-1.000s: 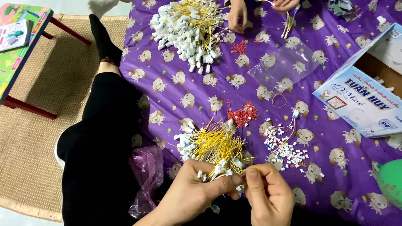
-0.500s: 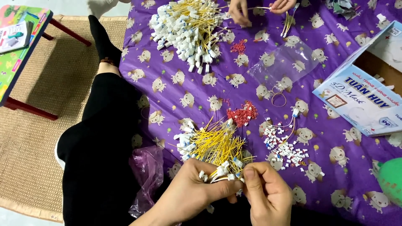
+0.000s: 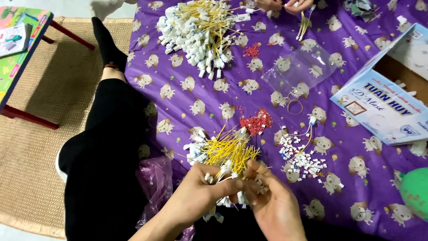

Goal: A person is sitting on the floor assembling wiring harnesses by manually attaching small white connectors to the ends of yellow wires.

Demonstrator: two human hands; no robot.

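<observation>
A bundle of yellow wires with white plug ends point(image 3: 225, 151) lies on the purple patterned cloth point(image 3: 178, 85) just in front of me. My left hand point(image 3: 200, 194) pinches the near ends of these wires between thumb and fingers. My right hand point(image 3: 272, 205) meets it from the right, its fingertips closed on a small white connector at the same wire ends. A little heap of red pieces point(image 3: 256, 122) and a scatter of small white connectors point(image 3: 303, 158) lie just beyond my hands.
A large pile of finished yellow wires point(image 3: 200, 31) sits at the far side, where another person's hands point(image 3: 285, 4) work. A clear plastic bag point(image 3: 298, 71), a rubber band point(image 3: 294, 106), an open cardboard box point(image 3: 388, 98), a green balloon point(image 3: 417, 192), a small table point(image 3: 22, 44).
My hands have drawn closer together over the near wire ends. The other person's hands at the far edge shifted slightly.
</observation>
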